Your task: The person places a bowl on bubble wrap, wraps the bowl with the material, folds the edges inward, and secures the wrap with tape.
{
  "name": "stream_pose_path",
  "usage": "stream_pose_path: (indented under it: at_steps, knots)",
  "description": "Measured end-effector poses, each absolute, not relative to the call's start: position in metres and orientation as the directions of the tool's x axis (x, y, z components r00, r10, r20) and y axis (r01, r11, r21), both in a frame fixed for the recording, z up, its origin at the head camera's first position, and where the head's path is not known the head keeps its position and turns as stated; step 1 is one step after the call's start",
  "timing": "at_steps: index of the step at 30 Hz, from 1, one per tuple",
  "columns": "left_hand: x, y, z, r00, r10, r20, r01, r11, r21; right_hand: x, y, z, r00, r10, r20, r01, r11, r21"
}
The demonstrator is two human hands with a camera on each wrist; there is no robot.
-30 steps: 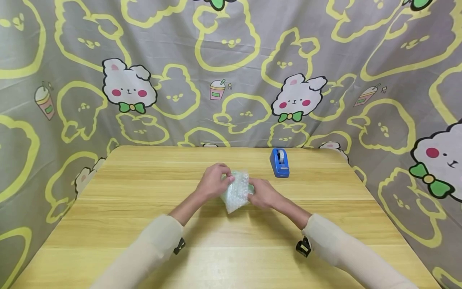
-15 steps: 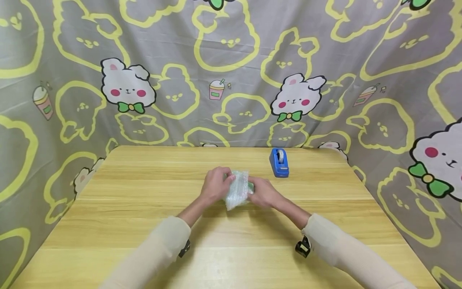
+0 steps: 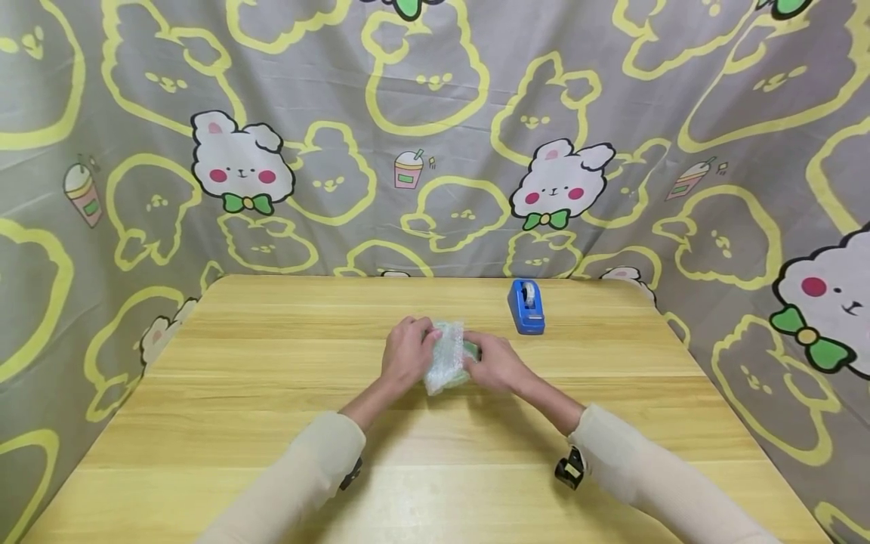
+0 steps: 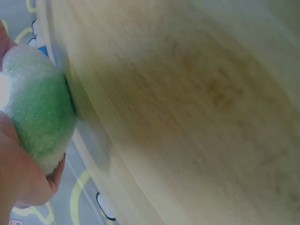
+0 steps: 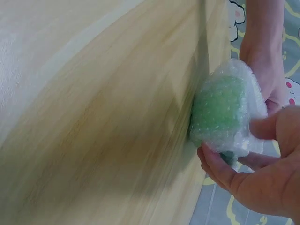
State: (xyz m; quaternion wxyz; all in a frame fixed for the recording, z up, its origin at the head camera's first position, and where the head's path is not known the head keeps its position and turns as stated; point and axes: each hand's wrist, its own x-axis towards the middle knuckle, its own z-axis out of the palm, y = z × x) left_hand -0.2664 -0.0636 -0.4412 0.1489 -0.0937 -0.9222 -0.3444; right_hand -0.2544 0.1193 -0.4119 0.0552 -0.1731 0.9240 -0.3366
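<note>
Both hands worked at one small bundle, a green object wrapped in bubble wrap (image 3: pixel 445 365), which rested on the wooden table (image 3: pixel 272 423) near its middle, a little in front of and to the left of the blue tape dispenser (image 3: pixel 526 307). The left hand (image 3: pixel 405 360) had its fingers curled round the bundle's left side; the right hand (image 3: pixel 495 363) pinched the right side, thumb and fingers closing on loose wrap (the right wrist view showed a dark green edge poking out beneath the plastic by those fingers). The bundle touched the tabletop along its lower edge. What the green thing was could not be told through the bubbles. Judgement on doing the wrapping well: keep the bundle pressed down on the table so it cannot roll, draw the loose flap taut over the exposed edge before folding, and hold the overlap flat with one thumb so the layers do not spring open. The dispenser stood apart from the bundle, within reach of the right hand. Printed rabbit cloth (image 3: pixel 557 189) hung behind the dispenser and round the table's sides.
</note>
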Motion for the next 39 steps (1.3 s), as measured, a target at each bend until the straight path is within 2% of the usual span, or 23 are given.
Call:
stream_pose_path:
  at_steps: [9, 12, 16, 19, 25, 29, 33, 39]
  knots:
    - [-0.266, -0.063, -0.442, -0.944, 0.070, 0.322, 0.258, 0.766, 0.588, -0.253, 0.113, -0.407, -0.963, -0.257, -0.083, -0.120, 0.681, -0.723]
    - [-0.266, -0.064, -0.442, -0.944, 0.074, 0.322, 0.260, 0.770, 0.583, -0.253, 0.110, -0.411, -0.966, -0.251, -0.060, -0.139, 0.700, -0.700]
    - [-0.266, -0.064, -0.444, -0.944, 0.074, 0.322, 0.260, 0.768, 0.585, -0.251, 0.106, -0.420, -0.966, -0.256, 0.040, -0.222, 0.737, -0.639]
    - [-0.265, -0.065, -0.444, -0.949, 0.069, 0.307, 0.250, 0.760, 0.600, -0.249, 0.105, -0.425, -0.970, -0.231, 0.081, -0.228, 0.730, -0.644]
    - [-0.259, -0.068, -0.437, -0.964, 0.072, 0.256, 0.228, 0.720, 0.655, -0.247, 0.102, -0.429, -0.974, -0.211, 0.087, -0.216, 0.726, -0.653]
    - [-0.248, -0.074, -0.424, -0.966, 0.095, 0.239, 0.231, 0.730, 0.643, -0.247, 0.101, -0.428, -0.972, -0.217, 0.093, -0.225, 0.733, -0.642]
    - [-0.232, -0.082, -0.409, -0.967, 0.147, 0.210, 0.247, 0.749, 0.614, -0.248, 0.101, -0.426, -0.969, -0.229, 0.095, -0.236, 0.737, -0.633]
    - [-0.220, -0.087, -0.407, -0.954, 0.290, 0.078, 0.274, 0.730, 0.626, -0.248, 0.098, -0.424, -0.970, -0.230, 0.081, -0.228, 0.742, -0.630]
